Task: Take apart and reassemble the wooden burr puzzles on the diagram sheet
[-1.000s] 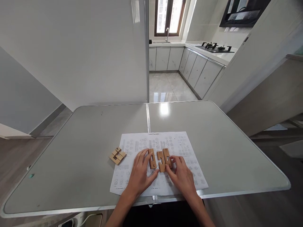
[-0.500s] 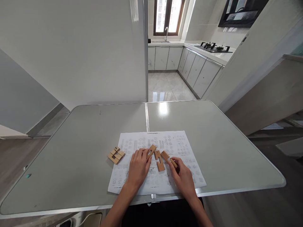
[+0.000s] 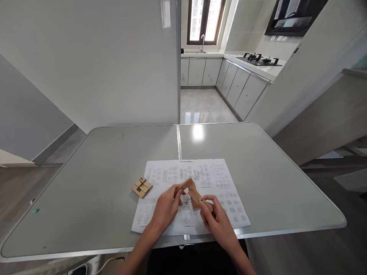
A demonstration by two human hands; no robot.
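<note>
Both my hands are raised just above a printed instruction sheet on a grey folding table. My left hand pinches one flat notched wooden piece, tilted up. My right hand pinches a second wooden piece. The two pieces meet at an angle between my fingertips. A third piece that lay between them is not visible. To the left, beside the sheet's edge, lies a small assembled block of interlocked wooden pieces.
The table has a metal seam down its middle and a metal rim at the near edge. Behind it stands a white wall, and an open doorway shows a kitchen with cabinets and a window. A cable hangs below the table's front left.
Three wooden pieces lay flat side by side on the sheet. My hands lifted the outer pieces, tilted them and brought them together above the paper. The assembled block has not moved.
</note>
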